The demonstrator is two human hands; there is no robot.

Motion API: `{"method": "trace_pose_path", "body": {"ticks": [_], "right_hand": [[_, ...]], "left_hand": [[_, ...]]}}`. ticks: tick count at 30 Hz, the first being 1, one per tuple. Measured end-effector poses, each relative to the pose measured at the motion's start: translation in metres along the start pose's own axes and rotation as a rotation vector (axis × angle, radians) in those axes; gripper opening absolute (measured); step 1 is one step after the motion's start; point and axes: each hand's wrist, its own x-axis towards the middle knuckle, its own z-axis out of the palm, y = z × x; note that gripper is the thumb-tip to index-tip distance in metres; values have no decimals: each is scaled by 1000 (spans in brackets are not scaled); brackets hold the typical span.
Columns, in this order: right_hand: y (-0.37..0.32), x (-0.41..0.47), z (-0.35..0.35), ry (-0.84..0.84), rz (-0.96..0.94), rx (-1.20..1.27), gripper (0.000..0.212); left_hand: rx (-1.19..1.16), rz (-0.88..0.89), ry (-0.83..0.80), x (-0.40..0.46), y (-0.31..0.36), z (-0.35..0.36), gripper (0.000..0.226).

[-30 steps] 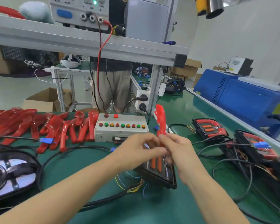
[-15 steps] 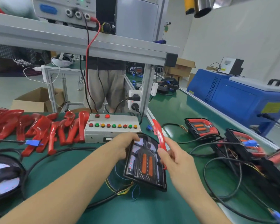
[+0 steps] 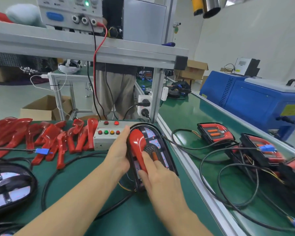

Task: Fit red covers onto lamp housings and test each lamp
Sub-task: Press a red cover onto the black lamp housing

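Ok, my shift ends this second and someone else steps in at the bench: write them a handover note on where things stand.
Left hand: grips the left edge of the black lamp housing, steadying it on the green bench.
Right hand: straight fingers press the red cover down onto the housing.
Cover lies in the housing's left channel; whether it has fully seated cannot be told.
Spare red covers lie at left, beside the button test box.
Left to do: finish seating, test this lamp. Other lamps lie at right; whether tested cannot be told.
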Motion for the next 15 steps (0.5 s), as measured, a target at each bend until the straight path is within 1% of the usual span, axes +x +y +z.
{"method": "trace_pose_path", "body": {"ticks": [3, 6, 8, 11, 13, 15], "right_hand": [[-5, 5, 3, -14, 65, -98, 57], [-7, 6, 6, -7, 74, -126, 58], [-7, 5, 8, -4, 88, -83, 58], [-9, 0, 9, -50, 108, -3, 57], [-8, 2, 8, -114, 121, 85, 57], [-1, 2, 11, -145, 134, 188, 55]], "left_hand": [[-66, 25, -26, -2, -3, 0, 42], [-70, 40, -17, -2, -5, -1, 41], [-72, 58, -32, -2, -7, -2, 41], [18, 188, -78, -3, -8, -4, 32], [66, 249, -74, -3, -8, -2, 40], [76, 268, -57, -3, -9, 1, 42]]}}
